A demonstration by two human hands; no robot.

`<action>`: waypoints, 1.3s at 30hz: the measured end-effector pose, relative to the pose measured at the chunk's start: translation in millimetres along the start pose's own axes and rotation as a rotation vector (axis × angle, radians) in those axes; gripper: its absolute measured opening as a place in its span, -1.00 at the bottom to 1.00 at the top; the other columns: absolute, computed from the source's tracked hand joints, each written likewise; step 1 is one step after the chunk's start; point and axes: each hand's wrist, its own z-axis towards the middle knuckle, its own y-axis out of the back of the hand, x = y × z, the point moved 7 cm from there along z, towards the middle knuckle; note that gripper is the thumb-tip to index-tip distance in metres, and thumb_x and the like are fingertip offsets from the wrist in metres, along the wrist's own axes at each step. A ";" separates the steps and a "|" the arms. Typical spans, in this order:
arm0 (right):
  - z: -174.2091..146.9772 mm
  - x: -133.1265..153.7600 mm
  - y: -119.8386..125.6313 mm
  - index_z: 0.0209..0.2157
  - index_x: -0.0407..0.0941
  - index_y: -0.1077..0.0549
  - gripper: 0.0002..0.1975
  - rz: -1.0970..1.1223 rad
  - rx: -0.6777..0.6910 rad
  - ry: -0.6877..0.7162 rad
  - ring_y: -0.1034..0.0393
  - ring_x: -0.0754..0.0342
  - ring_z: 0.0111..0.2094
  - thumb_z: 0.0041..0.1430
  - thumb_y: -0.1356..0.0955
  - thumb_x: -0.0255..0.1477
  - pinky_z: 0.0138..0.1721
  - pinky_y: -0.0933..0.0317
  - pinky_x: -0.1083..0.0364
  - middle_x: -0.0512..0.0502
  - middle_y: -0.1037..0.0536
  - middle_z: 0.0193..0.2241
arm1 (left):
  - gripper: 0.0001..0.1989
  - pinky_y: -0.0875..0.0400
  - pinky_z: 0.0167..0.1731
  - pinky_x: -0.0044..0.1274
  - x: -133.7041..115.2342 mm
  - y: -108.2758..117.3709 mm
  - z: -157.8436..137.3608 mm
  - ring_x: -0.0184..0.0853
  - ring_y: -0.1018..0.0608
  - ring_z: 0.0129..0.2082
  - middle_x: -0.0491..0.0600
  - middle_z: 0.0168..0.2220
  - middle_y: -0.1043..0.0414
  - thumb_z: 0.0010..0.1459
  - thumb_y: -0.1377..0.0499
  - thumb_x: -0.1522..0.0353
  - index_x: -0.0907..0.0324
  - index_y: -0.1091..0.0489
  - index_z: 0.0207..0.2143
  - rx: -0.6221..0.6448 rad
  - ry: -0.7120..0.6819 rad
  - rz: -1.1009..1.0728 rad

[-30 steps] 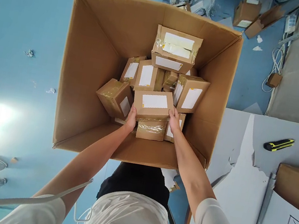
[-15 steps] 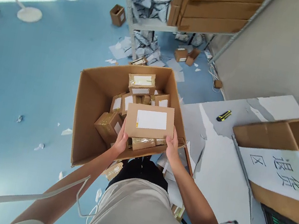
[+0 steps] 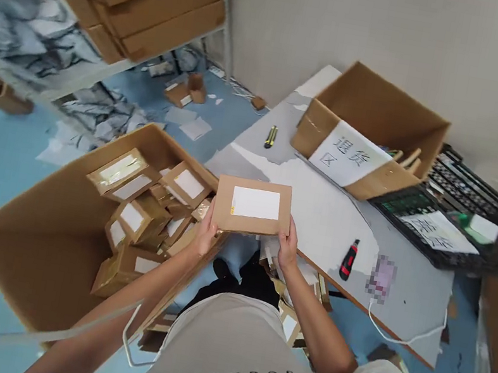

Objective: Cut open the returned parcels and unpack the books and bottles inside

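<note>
Parcel (image 3: 252, 208) in mid-air at the centre of view: the left hand (image 3: 206, 233) grips its eight o'clock corner and the right hand (image 3: 287, 248) its four o'clock corner, fingers closed on both ends. From it, a large carton (image 3: 35, 252) stands toward nine o'clock, a table (image 3: 416, 300) toward three.

Labelled box (image 3: 252, 206), left hand (image 3: 207, 232) and right hand (image 3: 288, 245) gripping, table (image 3: 426, 292) beyond
</note>
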 end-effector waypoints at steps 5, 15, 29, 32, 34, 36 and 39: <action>-14.8 -12.0 99.1 0.13 -0.11 -0.26 -0.37 0.020 -0.297 0.008 -0.26 -0.10 0.16 0.12 -0.31 -0.04 0.20 -0.13 -0.13 -0.24 -0.36 0.14 | -0.11 0.10 0.33 -0.20 4.5 -96.6 36.7 -0.02 -0.07 0.34 0.12 0.32 -0.06 0.04 -0.03 -0.21 0.10 -0.07 0.28 0.257 0.008 0.014; -10.4 -59.8 199.2 0.01 -0.09 -0.26 -0.43 0.113 -0.500 -0.095 -0.36 -0.10 0.07 0.08 -0.33 -0.02 0.09 -0.22 -0.13 -0.24 -0.46 0.03 | -0.03 -0.05 0.25 -0.17 49.8 -220.1 90.5 0.03 -0.19 0.26 0.24 0.27 -0.09 0.02 -0.13 -0.15 0.21 0.06 0.31 0.568 0.083 0.149; 15.3 -107.1 211.8 0.04 -0.08 -0.20 -0.39 0.134 -0.562 -0.216 -0.21 -0.06 0.20 0.06 -0.36 -0.04 0.23 -0.08 -0.11 -0.29 -0.30 0.19 | 0.25 -0.20 0.18 -0.22 118.4 -253.5 132.2 0.03 -0.31 0.20 0.18 0.20 -0.25 -0.28 -0.43 0.07 0.16 0.18 0.35 0.834 0.167 0.578; 17.0 -110.8 213.6 0.02 -0.08 -0.21 -0.40 0.123 -0.547 -0.237 -0.22 -0.07 0.20 0.05 -0.36 -0.03 0.23 -0.08 -0.12 -0.28 -0.31 0.18 | 0.27 -0.21 0.18 -0.26 129.7 -250.5 132.7 -0.01 -0.34 0.18 0.16 0.18 -0.27 -0.30 -0.45 0.11 0.16 0.19 0.35 0.830 0.198 0.585; 16.8 -114.9 217.5 0.01 -0.07 -0.23 -0.41 0.116 -0.533 -0.268 -0.25 -0.07 0.18 0.06 -0.34 -0.01 0.21 -0.12 -0.12 -0.27 -0.35 0.16 | 0.27 -0.21 0.18 -0.28 135.0 -248.7 131.2 -0.03 -0.34 0.19 0.15 0.18 -0.29 -0.31 -0.45 0.14 0.16 0.21 0.35 0.827 0.209 0.552; 14.4 -122.6 222.9 0.00 -0.06 -0.26 -0.44 0.106 -0.513 -0.325 -0.27 -0.07 0.17 0.09 -0.29 0.00 0.16 -0.19 -0.11 -0.24 -0.36 0.16 | 0.28 -0.20 0.19 -0.29 140.2 -246.8 128.9 -0.03 -0.33 0.20 0.14 0.17 -0.30 -0.32 -0.46 0.17 0.17 0.21 0.36 0.842 0.228 0.524; 4.7 -137.7 233.8 0.05 -0.05 -0.27 -0.48 0.025 -0.512 -0.417 -0.27 -0.05 0.18 0.20 -0.16 -0.02 0.14 -0.22 -0.11 -0.21 -0.34 0.17 | 0.26 -0.18 0.20 -0.26 150.6 -238.7 127.6 0.00 -0.30 0.22 0.17 0.20 -0.28 -0.31 -0.45 0.21 0.19 0.19 0.36 0.851 0.275 0.527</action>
